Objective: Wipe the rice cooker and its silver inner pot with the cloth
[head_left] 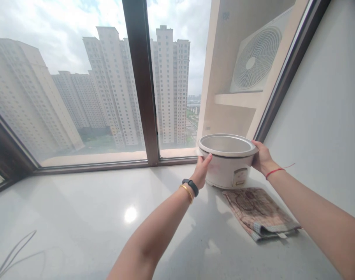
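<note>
A white rice cooker (221, 169), lidless, with a metal inner pot (227, 144) showing at the top, is at the right end of the window sill. My left hand (201, 171) grips its left side, thumb up near the rim. On the opposite side my right hand (261, 156) is closed around the cooker's edge; its fingers are partly hidden behind it. Just in front of the cooker lies a folded brown patterned cloth (257, 212), close to or under its base. Whether the cooker's base rests on the sill or is slightly raised, I cannot tell.
The white sill (86, 217) runs along a window with a dark frame (141, 77). A white wall (323, 116) bounds the right side. A thin looped wire (15, 252) lies at the lower left. Outside the glass are tall buildings and an air-conditioner unit (257, 58).
</note>
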Motion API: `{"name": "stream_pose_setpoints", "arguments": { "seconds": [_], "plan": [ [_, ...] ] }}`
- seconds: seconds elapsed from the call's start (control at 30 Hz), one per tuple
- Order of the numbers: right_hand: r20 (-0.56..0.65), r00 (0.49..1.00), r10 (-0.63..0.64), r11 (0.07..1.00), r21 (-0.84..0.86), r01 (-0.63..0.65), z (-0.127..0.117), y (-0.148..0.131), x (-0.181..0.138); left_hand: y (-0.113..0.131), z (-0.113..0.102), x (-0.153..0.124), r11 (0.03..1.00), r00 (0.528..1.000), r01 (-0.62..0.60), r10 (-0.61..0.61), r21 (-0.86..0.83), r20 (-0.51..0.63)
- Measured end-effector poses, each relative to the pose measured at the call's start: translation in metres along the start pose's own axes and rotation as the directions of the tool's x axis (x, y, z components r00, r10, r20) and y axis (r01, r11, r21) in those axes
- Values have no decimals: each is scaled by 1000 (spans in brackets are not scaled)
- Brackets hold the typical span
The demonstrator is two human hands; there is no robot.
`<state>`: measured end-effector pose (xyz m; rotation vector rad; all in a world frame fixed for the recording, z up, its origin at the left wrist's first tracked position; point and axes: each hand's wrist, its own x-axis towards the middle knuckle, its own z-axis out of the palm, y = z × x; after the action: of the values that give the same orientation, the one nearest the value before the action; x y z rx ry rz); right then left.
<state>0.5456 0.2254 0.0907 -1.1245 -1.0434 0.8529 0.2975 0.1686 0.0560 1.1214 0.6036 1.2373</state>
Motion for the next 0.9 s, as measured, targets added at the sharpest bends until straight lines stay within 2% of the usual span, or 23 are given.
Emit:
{"name": "stream_pose_setpoints", "arguments": {
  "seconds": [0.1,0.23,0.4,0.53,0.7,0.8,0.9],
  "plan": [
    [57,998,40,994,95,-46,25,-9,-20,21,-20,-22,1000,999,19,-19,-16,-49],
    [182,981,74,974,200,-110,67,-22,-61,61,-60,-65,1000,991,21,-19,13,-132],
    [317,948,-28,965,256,-57,129,-28,-123,109,-115,-125,996,968,-62,77,68,-237],
    [332,943,-34,944,319,-78,170,-22,-168,138,-153,-161,989,954,-61,97,132,-283],
    [336,942,11,889,429,-163,200,-7,-206,154,-186,-180,990,945,-26,69,138,-318],
    [344,938,36,868,454,-201,207,1,-213,152,-197,-180,992,942,-23,62,122,-329],
    [335,942,36,884,430,-187,212,9,-212,148,-204,-177,994,938,-30,64,103,-341]
  ]
}}
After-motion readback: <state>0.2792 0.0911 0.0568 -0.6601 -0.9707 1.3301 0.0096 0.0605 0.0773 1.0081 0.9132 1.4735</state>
